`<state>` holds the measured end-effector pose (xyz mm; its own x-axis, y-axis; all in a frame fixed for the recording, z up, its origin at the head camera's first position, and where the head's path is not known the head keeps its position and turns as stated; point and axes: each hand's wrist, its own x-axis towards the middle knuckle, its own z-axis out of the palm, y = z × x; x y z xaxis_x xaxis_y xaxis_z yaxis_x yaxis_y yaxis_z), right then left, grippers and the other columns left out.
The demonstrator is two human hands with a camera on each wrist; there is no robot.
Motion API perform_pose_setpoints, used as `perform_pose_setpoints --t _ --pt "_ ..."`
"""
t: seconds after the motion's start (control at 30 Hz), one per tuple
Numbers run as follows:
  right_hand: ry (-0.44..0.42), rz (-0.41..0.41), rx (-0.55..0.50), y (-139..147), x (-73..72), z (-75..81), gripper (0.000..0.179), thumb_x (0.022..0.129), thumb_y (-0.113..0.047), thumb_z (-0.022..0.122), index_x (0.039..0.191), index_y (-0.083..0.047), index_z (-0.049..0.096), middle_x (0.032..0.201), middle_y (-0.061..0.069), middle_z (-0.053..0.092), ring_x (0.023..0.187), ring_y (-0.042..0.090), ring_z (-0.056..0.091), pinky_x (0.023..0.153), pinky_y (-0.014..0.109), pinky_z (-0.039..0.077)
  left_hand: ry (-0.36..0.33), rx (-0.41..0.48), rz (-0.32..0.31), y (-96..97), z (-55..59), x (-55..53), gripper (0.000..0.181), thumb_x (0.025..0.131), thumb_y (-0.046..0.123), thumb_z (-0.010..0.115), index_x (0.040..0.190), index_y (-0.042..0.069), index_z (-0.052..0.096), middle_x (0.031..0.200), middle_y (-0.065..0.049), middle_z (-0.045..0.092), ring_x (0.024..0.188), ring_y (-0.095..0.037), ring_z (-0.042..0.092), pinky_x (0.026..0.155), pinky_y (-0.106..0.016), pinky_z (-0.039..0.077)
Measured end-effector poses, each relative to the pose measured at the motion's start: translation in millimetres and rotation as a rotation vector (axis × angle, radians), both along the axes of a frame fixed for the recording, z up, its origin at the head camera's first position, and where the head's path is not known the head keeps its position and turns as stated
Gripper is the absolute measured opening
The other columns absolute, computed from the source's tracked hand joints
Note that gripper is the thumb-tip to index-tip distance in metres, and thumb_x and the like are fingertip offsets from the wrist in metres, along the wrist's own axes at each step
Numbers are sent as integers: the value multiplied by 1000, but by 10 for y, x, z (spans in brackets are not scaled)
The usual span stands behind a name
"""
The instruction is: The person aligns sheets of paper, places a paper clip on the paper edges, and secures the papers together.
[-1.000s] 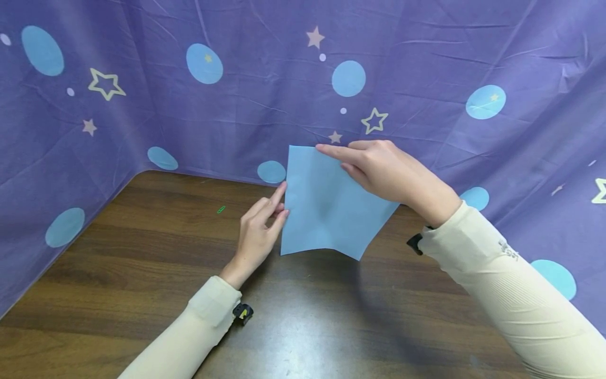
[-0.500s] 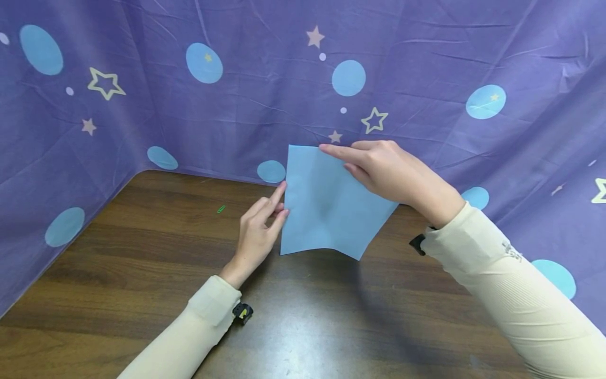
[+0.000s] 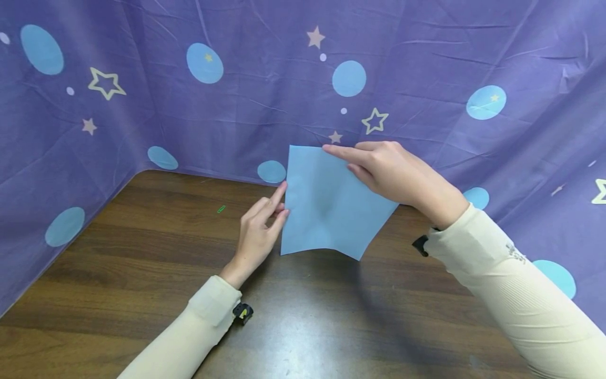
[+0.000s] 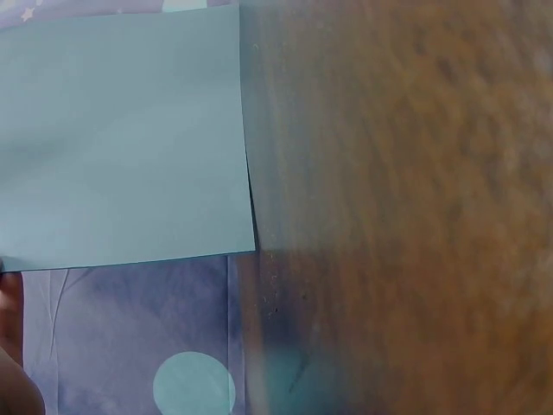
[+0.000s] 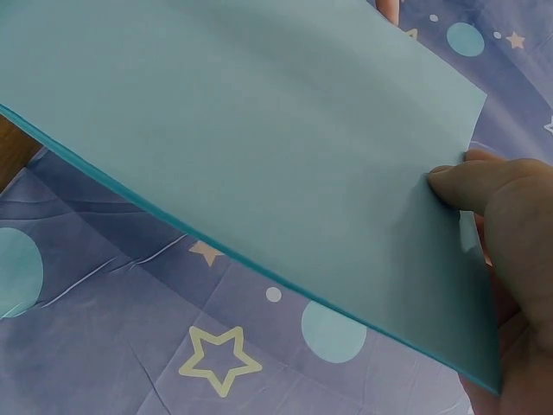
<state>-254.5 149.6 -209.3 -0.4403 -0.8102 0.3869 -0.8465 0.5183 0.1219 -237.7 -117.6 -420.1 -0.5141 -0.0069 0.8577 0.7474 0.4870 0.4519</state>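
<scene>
A light blue sheet of paper (image 3: 326, 210) stands raised off the wooden table, its lower edge bowed in the middle. My left hand (image 3: 258, 223) pinches its left edge, with index finger and thumb tips at the side. My right hand (image 3: 393, 171) holds it at the upper right, index finger stretched along the top edge. In the right wrist view the right thumb (image 5: 484, 186) presses on the near face of the paper (image 5: 242, 147), other fingers partly hidden behind it. The left wrist view shows one straight corner of the paper (image 4: 130, 147), with most of the left hand out of frame.
A small green paper clip (image 3: 221, 209) lies on the wooden table (image 3: 142, 263) to the left of the paper. Purple cloth (image 3: 265, 84) with stars and blue dots hangs behind and along the left of the table.
My right hand has slid slightly to the right along the top edge of the paper. The left hand and the paper look almost unmoved.
</scene>
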Motion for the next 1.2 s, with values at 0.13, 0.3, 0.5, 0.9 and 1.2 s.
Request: perform_pose_setpoints --t 0.13,0.3,0.5,0.9,1.2 --pt "6 4 -5 4 6 1 56 103 1 59 154 -21 59 74 4 54 60 17 43 62 35 44 0 2 1 1 -1 0 62 94 -3 78 151 12 60 92 -12 69 85 -21 70 82 -22 59" --pt "7 1 -7 22 4 0 56 103 2 59 154 -21 59 75 4 54 60 17 43 63 35 44 2 2 1 4 -1 -2 62 94 -3 78 151 12 60 92 -12 69 85 -21 70 82 -23 60" --pt "4 -8 -1 50 4 -3 56 103 1 59 155 -21 58 83 6 63 62 18 46 65 37 47 -2 -5 -2 2 17 12 62 94 -1 78 152 12 59 93 -12 69 86 -21 70 83 -22 59" --pt "-1 -25 1 92 20 -9 57 103 1 59 155 -22 58 79 5 59 62 18 45 66 36 45 -2 -4 11 1 0 5 62 94 -2 78 151 12 60 92 -12 70 85 -21 70 81 -25 59" --pt "8 -17 -13 135 36 -14 58 102 2 60 154 -21 59 75 2 55 61 16 42 65 36 44 0 -13 5 -2 14 13 62 94 -2 78 152 12 60 92 -12 70 85 -22 70 82 -25 59"
